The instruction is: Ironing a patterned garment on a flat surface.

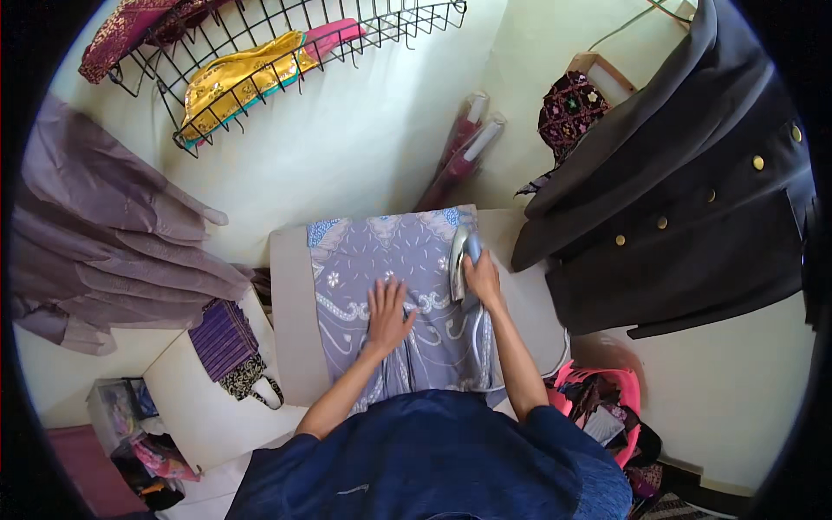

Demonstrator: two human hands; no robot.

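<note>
A grey-lilac batik cloth (383, 260) with white and blue motifs lies spread over a padded ironing surface (296, 312). Its upper part is flat, while folds gather close to my body. My left hand (389, 318) rests palm down on the cloth, fingers spread, holding nothing. At the cloth's right edge my right hand (482, 281) grips the blue-grey handle of a clothes iron (459, 263). The iron's shiny metal body sits on the fabric, its sole hidden. A pale power cord (480, 344) trails from it towards me, beside my right forearm.
A dark jacket (656, 214) with gold buttons hangs at the right, above a pink basket (627, 390) of clothes. Mauve garments (123, 240) hang at the left. A white cabinet top (188, 396) holds folded purple fabric (224, 338). Overhead is a black wire rack (260, 84).
</note>
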